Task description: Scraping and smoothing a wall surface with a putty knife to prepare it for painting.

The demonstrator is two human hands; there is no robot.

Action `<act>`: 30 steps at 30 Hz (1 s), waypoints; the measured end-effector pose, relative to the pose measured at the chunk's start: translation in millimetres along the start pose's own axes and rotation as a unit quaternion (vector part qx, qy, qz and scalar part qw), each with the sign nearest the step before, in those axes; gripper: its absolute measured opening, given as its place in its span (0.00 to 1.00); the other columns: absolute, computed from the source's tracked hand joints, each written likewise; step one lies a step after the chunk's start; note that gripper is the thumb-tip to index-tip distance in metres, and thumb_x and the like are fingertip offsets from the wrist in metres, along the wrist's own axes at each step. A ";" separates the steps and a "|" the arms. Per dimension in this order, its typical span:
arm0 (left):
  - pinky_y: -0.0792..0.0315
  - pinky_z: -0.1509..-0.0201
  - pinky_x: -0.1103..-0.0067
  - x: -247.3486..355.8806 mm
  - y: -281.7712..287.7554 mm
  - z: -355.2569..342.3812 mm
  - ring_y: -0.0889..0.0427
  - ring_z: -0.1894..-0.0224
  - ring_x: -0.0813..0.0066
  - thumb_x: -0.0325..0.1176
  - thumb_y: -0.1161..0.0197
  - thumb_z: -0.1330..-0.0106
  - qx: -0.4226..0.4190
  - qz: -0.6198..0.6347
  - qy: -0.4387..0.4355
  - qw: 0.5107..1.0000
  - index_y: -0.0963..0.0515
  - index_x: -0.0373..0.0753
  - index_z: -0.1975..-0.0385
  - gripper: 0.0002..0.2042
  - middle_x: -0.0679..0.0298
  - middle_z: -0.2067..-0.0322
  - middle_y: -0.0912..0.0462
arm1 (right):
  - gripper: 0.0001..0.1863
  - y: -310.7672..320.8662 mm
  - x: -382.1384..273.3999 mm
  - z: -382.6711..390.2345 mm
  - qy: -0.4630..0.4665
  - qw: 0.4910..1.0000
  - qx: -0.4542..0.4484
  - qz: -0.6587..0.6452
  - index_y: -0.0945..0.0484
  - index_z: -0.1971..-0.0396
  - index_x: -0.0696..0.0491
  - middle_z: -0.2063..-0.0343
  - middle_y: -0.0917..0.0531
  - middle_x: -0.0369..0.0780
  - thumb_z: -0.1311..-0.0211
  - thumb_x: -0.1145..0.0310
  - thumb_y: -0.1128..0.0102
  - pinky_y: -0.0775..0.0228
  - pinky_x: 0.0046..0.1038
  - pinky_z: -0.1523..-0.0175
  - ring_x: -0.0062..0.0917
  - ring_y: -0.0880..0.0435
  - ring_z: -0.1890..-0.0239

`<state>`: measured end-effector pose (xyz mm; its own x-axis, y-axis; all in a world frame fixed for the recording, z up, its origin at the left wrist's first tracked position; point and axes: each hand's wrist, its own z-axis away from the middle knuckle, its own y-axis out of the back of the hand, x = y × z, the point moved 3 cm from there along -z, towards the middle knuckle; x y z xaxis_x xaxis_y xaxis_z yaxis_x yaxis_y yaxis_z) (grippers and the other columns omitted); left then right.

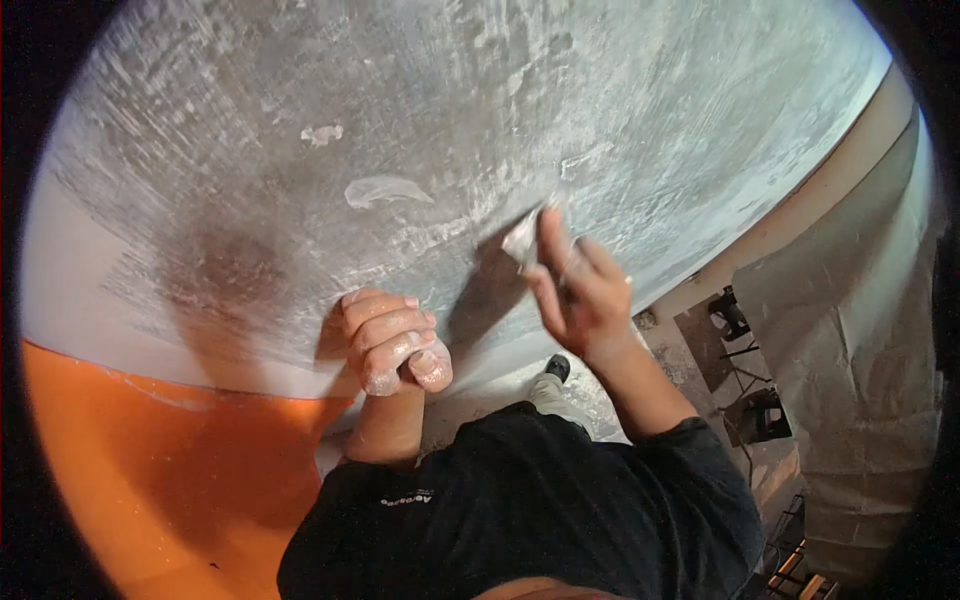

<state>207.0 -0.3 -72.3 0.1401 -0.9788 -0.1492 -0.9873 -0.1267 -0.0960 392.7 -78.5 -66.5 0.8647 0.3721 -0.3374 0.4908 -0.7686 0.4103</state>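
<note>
A large curved grey surface (pixel 420 110) with streaks and white patches fills the upper view. Close to its lower part, my right hand (pixel 590 300) pinches a small pale, flat, shiny piece (pixel 522 238) between thumb and fingers. That piece is at or just off the surface, smeared with white; its exact kind is unclear. To the left, my left hand (pixel 392 340) is curled into a fist by the surface, its fingers coated with white paste or dust. Whatever it may hold is hidden inside. A thin white smear (pixel 388 191) lies on the surface above it.
A bright orange panel (pixel 180 450) stands at lower left, below a pale band. On the right hangs a large grey-brown sheet (pixel 860 350). Dark stools or stands (pixel 765 415) are on the floor beside it. My shoe (pixel 558 368) shows below the right forearm.
</note>
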 end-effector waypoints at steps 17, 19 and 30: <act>0.33 0.73 0.74 4.5 -4.1 -0.8 0.27 0.80 0.71 0.45 0.49 0.32 -0.063 0.013 0.062 0.996 0.33 0.43 0.77 0.15 0.68 0.83 0.27 | 0.34 4.0 3.8 -7.7 0.061 0.998 -0.030 -0.016 0.25 0.43 0.53 0.81 0.32 0.37 0.55 0.69 0.24 0.37 0.25 0.77 0.23 0.34 0.82; 0.33 0.74 0.74 3.2 -5.9 0.8 0.27 0.80 0.71 0.45 0.49 0.32 -0.049 0.014 0.050 0.997 0.33 0.43 0.78 0.15 0.68 0.83 0.27 | 0.34 8.2 14.6 -10.3 0.019 0.999 0.030 -0.010 0.25 0.43 0.53 0.81 0.31 0.38 0.55 0.70 0.25 0.37 0.24 0.77 0.23 0.33 0.81; 0.31 0.72 0.75 2.8 -3.6 -0.4 0.24 0.80 0.71 0.34 0.46 0.44 -0.053 0.030 0.038 0.997 0.31 0.41 0.82 0.08 0.68 0.84 0.24 | 0.31 15.1 6.2 -10.7 0.012 0.993 -0.105 -0.059 0.23 0.46 0.56 0.83 0.34 0.38 0.55 0.69 0.27 0.40 0.25 0.77 0.25 0.34 0.82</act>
<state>210.9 -2.6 -72.1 0.0784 -0.9941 -0.0756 -0.9967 -0.0798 0.0159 406.6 -82.2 -53.4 0.8007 0.4674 -0.3747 0.5984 -0.5948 0.5368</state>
